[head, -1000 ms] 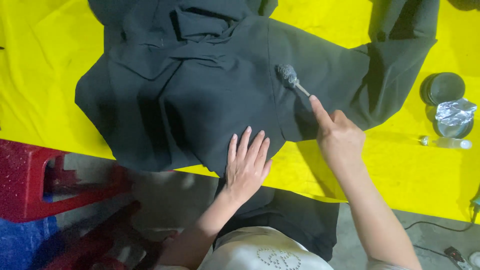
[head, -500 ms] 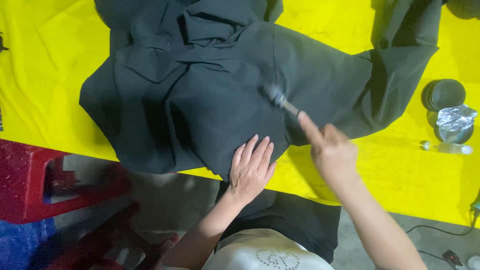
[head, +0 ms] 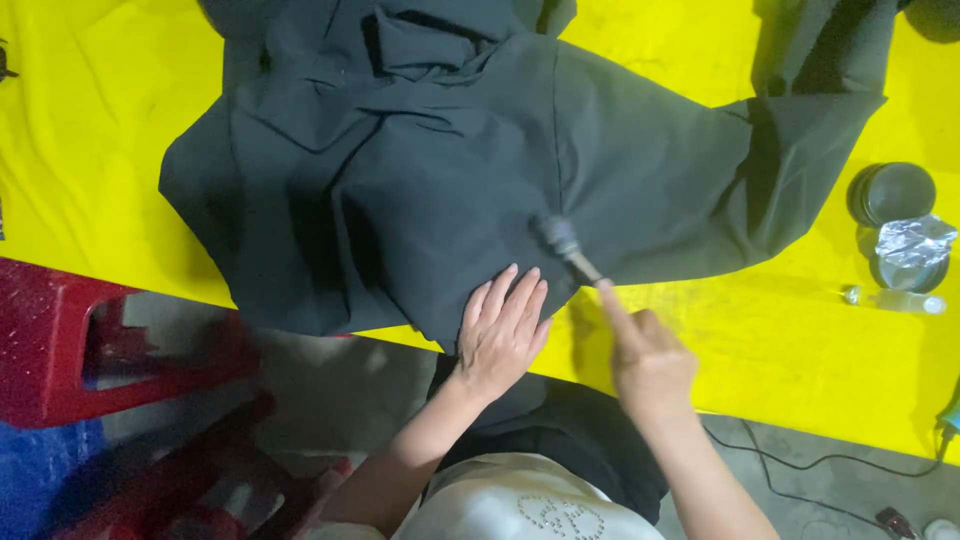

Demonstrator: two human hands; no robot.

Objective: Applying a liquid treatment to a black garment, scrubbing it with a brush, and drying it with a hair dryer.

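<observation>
Lying spread across the yellow table cover (head: pixel 120 150), the black garment (head: pixel 440 170) is pinned near its lower edge by the flat, open-fingered left hand (head: pixel 500 335). The right hand (head: pixel 648 362) pinches a small brush (head: pixel 562 240), blurred, its head on the fabric.

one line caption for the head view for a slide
Left hand flat on dark garment over yellow table; right hand holds small brush.

Your dark garment (head: pixel 450 170) is matt woven cloth, smooth with soft creases. Worktop (head: pixel 760 340) cover is bright yellow, smooth, slight sheen, looks like plastic sheet. Brush (head: pixel 565 245) head looks dull and bristly, blurred. Foil wad (head: pixel 915 245) is shiny crinkled metal. Red stool (head: pixel 70 350) is glossy plastic.
</observation>
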